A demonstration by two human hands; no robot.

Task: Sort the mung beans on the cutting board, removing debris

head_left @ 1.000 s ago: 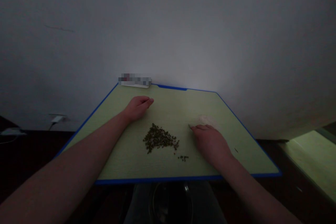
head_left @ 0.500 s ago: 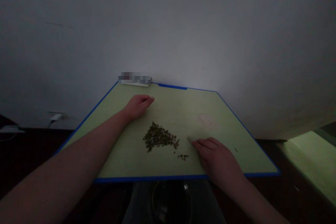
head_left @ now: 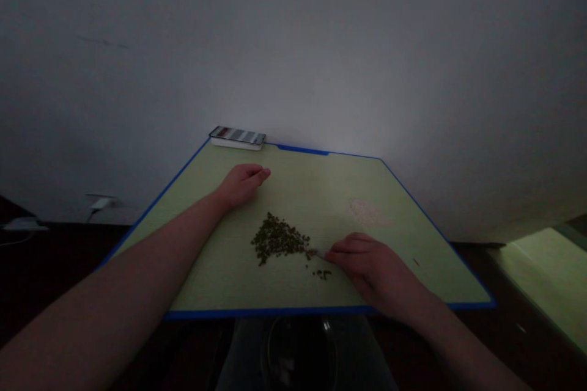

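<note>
Fingers point(head_left: 334, 255) of your right hand point(head_left: 373, 266) were, in the head view, pinched on a slim tool point(head_left: 320, 254), too blurred to identify, whose tip was at the right end of the heap of small dark pieces point(head_left: 277, 239), with a few loose pieces point(head_left: 323, 274) just below it. Your left hand point(head_left: 242, 184) rested on the surface point(head_left: 206, 281) beyond the heap, curled closed with its thumb against the index finger. A pale, grainy patch point(head_left: 365, 211) lay beyond your right hand, and a phone point(head_left: 238, 134) sat on a white box point(head_left: 236, 144) at the far left corner.
</note>
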